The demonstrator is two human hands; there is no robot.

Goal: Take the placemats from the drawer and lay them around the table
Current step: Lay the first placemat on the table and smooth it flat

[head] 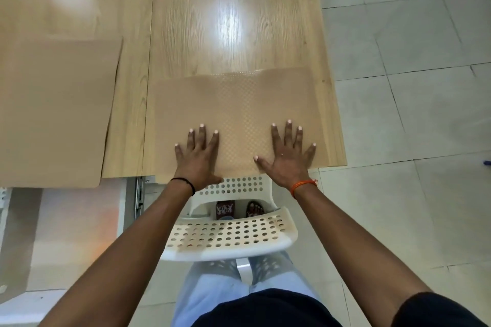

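Placemat [233, 114] lies flat at the table's [202, 34] near right edge, left hand [198, 158] and right hand [288, 156] pressing it with fingers spread wide, second placemat [55, 109] to the left, white perforated chair [231, 231] below.

left hand [198, 159] and right hand [288, 159] flat on a tan placemat [239, 109] — wooden table [212, 34] beneath

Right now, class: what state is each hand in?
Left hand: open, fingers spread, flat on the mat.
Right hand: open, flat on the same mat.
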